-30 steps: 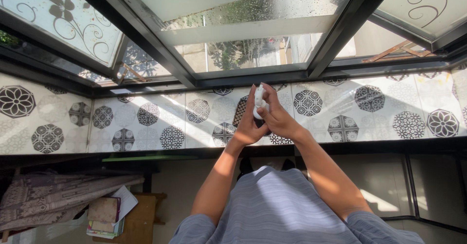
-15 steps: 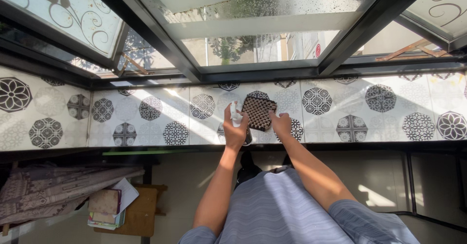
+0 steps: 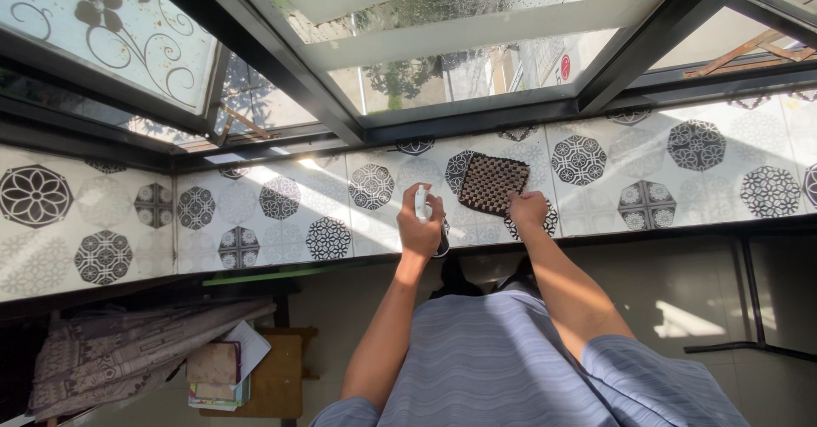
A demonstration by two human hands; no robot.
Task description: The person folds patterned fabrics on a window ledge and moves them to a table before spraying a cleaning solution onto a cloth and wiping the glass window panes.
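My left hand is closed around a small white spray bottle, held upright over the patterned tile sill. To its right my right hand grips the lower corner of a brown checkered woven cloth that lies flat on the tiles. A small dark object shows just under my left hand at the sill's edge, mostly hidden. My forearms reach forward from blue striped sleeves.
Black window frames with wet glass rise beyond the sill. A frosted floral pane is at the left. Below left, a wooden stool holds books, beside a folded patterned fabric.
My hands, joined around the bottle a second ago, have separated. The brown cloth appeared between them, and my right hand has moved it rightward and laid it flat on the tiles.
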